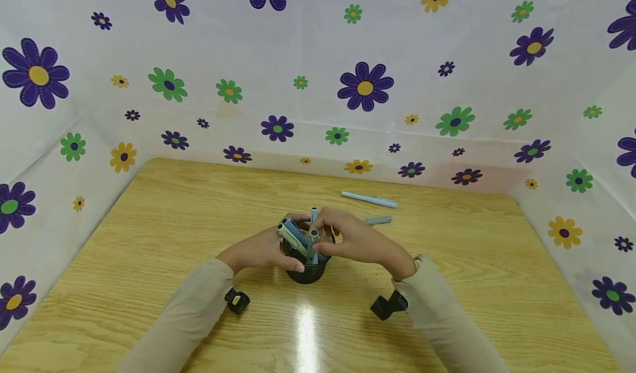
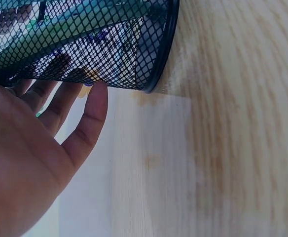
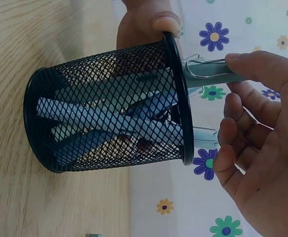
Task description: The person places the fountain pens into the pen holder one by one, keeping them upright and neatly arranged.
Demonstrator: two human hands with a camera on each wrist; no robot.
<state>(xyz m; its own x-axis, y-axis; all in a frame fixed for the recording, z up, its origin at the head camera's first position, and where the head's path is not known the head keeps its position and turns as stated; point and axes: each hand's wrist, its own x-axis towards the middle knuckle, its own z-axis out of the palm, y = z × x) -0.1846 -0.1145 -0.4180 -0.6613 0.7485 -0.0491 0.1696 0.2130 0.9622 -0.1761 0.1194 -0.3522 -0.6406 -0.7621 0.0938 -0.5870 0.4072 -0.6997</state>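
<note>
A black mesh pen cup point(image 1: 306, 275) stands upright on the table, holding several pens. My left hand point(image 1: 258, 250) grips it from the left, thumb over the near side and fingers behind. From the right, my right hand point(image 1: 355, 239) pinches the top of a grey-green pen point(image 3: 210, 72) between thumb and fingers; its lower part is inside the cup. A pale green pen point(image 1: 290, 236) and a blue pen point(image 1: 296, 231) lean left in the cup. A light blue pen point(image 1: 314, 213) sticks up at the back. The mesh partly hides the pens' lower ends.
Behind my right hand, a light blue pen point(image 1: 369, 199) and a grey-green pen point(image 1: 380, 220) lie on the wooden table point(image 1: 189, 207). A flower-print cloth point(image 1: 298, 102) encloses the back and sides. Black wrist devices point(image 1: 237, 301) hang below both sleeves.
</note>
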